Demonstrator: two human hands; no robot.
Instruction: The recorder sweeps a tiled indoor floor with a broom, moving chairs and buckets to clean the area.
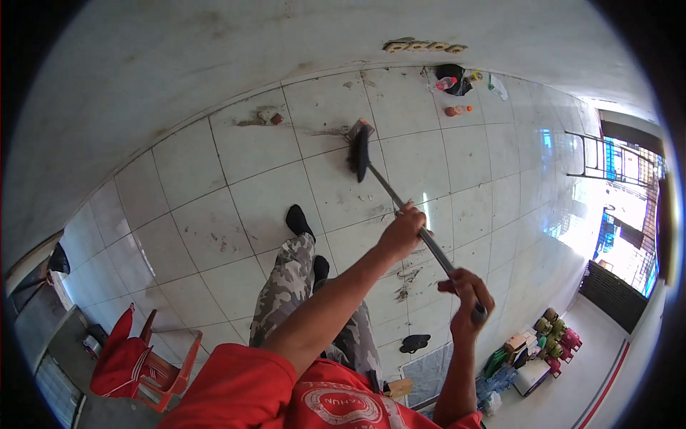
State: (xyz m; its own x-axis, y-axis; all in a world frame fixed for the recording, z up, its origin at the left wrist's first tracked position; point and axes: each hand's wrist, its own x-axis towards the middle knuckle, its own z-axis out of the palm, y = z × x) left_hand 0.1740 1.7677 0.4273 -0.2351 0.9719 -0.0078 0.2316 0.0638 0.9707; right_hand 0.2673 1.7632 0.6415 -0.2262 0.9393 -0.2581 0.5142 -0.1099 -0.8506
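Note:
A long-handled broom slants across the tiled floor, its dark brush head (361, 154) down on the tiles ahead of me. My left hand (404, 232) is wrapped round the middle of its grey handle (435, 252). Closed near the top end of the same handle is my right hand (468, 294), closer to my body. A small crumpled brown and grey piece of litter (357, 129) lies against the far side of the brush head. Dark smears and bits of dirt (270, 116) spread over the tiles near the wall.
By the wall lie a black plastic bag (451, 80) and an orange-capped bottle (458, 111). A red chair (153, 365) stands at lower left. A dark sandal (414, 343) lies right of my legs. Gas cylinders (561, 343) and boxes stand at lower right, a metal rack (607, 159) by the bright opening.

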